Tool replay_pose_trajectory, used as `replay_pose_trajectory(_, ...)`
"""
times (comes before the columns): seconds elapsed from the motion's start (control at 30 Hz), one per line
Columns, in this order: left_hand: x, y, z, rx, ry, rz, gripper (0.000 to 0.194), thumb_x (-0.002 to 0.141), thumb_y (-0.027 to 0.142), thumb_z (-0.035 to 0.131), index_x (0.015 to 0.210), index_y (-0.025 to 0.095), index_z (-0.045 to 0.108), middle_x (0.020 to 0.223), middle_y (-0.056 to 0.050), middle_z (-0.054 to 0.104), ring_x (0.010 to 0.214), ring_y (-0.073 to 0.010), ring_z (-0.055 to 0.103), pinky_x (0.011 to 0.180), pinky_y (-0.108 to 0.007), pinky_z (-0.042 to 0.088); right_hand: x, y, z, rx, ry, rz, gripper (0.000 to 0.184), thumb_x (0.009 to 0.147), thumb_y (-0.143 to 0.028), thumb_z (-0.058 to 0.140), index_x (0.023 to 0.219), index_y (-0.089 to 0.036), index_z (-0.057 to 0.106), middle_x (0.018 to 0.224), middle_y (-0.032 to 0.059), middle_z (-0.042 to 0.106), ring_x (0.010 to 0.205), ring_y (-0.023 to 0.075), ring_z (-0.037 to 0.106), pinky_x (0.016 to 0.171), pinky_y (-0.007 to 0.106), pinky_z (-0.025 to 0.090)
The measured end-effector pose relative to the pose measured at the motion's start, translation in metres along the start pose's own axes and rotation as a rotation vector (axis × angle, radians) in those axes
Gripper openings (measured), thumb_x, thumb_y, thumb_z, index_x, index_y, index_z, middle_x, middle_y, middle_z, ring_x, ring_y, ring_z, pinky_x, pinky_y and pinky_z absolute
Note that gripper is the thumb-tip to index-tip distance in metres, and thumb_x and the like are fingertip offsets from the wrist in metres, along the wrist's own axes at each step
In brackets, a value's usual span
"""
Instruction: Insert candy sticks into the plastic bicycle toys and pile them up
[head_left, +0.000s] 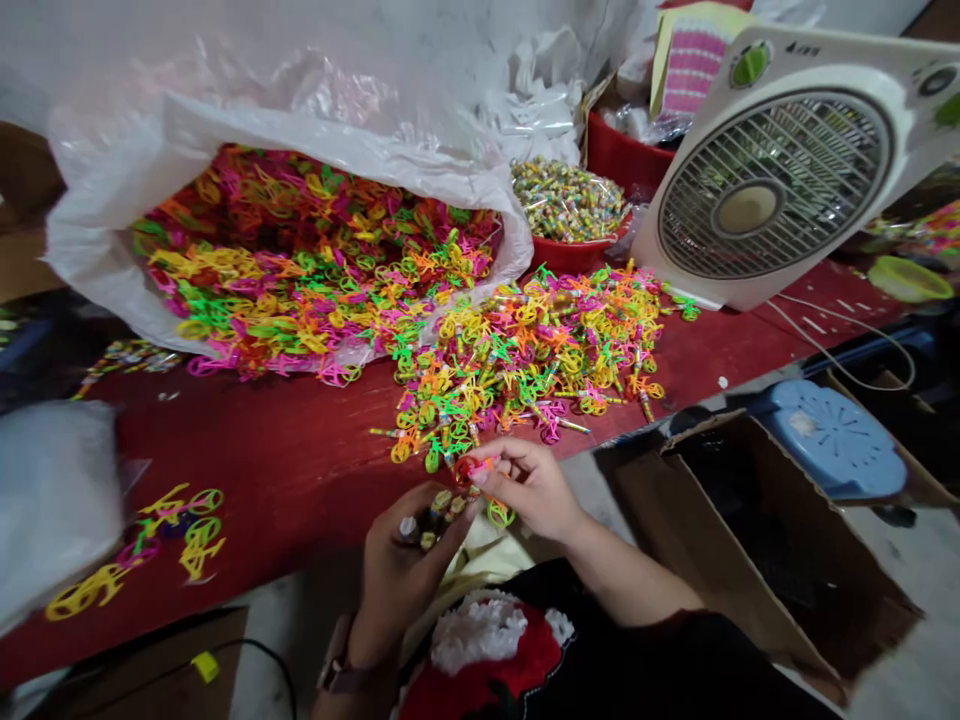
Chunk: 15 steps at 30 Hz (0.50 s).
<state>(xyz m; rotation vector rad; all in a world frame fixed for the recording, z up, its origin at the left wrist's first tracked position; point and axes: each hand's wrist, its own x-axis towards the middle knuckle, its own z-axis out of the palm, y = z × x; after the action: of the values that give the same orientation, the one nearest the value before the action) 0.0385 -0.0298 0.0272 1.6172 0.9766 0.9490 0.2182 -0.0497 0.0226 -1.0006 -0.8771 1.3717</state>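
Note:
My left hand (409, 550) is closed around several small tubes (442, 502) whose pale ends stick up between thumb and fingers. Just above them, my right hand (536, 490) pinches a small red and pink plastic piece (466, 468), which looks like a toy bicycle. Below my right fingers shows a yellow-green wheel-shaped piece (501, 514); what holds it is hidden. Beyond both hands lies a heap of bright plastic toy bicycles (525, 350), many joined to small patterned tubes. Whether the red piece touches a tube in my left hand, I cannot tell.
A large white sack (97, 220) spills colourful plastic pieces onto the red table (300, 430). Behind the heap are a red basin (574, 255) of small tubes and a box fan (772, 190). Cardboard boxes (750, 560) and a blue stool (832, 440) stand right.

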Motion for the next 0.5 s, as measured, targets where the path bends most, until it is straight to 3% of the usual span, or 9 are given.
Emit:
replay_pose_trajectory(0.13,-0.002,0.001,0.005,-0.128,0.044,-0.091,0.019,0.087,0.031,0.083,0.081,0.018,0.071,0.066,0.003,0.064,0.058,-0.0112,0.055,0.056,-0.021,0.046,0.005,-0.003,-0.002,0.121,-0.008,0.040,0.039,0.078,-0.046,0.092,0.101,-0.023,0.072,0.072,-0.0055,0.066,0.052,0.0102,0.058,0.049,0.023,0.049)
replay_pose_trajectory(0.23,-0.003,0.000,0.008,-0.118,0.094,-0.120,0.022,0.089,0.031,0.082,0.079,0.017,0.069,0.068,0.003,0.062,0.060,-0.0105,0.054,0.057,-0.021,0.045,0.004,-0.006,-0.002,0.042,0.057,-0.013,0.043,0.072,-0.046,0.097,0.092,-0.022,0.067,0.072,-0.0052,0.065,0.057,0.0105,0.059,0.055,0.023,0.051)
replay_pose_trajectory(0.37,0.000,0.002,0.005,-0.015,0.046,-0.035,0.021,0.091,0.028,0.079,0.077,0.015,0.069,0.072,0.001,0.063,0.066,-0.0112,0.056,0.061,-0.022,0.044,-0.002,-0.011,-0.005,-0.216,0.100,-0.089,0.034,0.082,-0.047,0.089,0.096,-0.022,0.071,0.075,-0.0010,0.068,0.065,0.0136,0.062,0.058,0.025,0.049)
replay_pose_trajectory(0.5,0.003,0.005,-0.002,0.033,0.015,0.002,0.019,0.092,0.027,0.078,0.079,0.016,0.069,0.073,0.001,0.063,0.065,-0.0110,0.055,0.061,-0.022,0.043,-0.006,-0.016,-0.011,-0.357,0.002,-0.140,0.022,0.095,-0.044,0.076,0.105,-0.025,0.074,0.082,0.0014,0.071,0.072,0.0165,0.066,0.062,0.029,0.052)
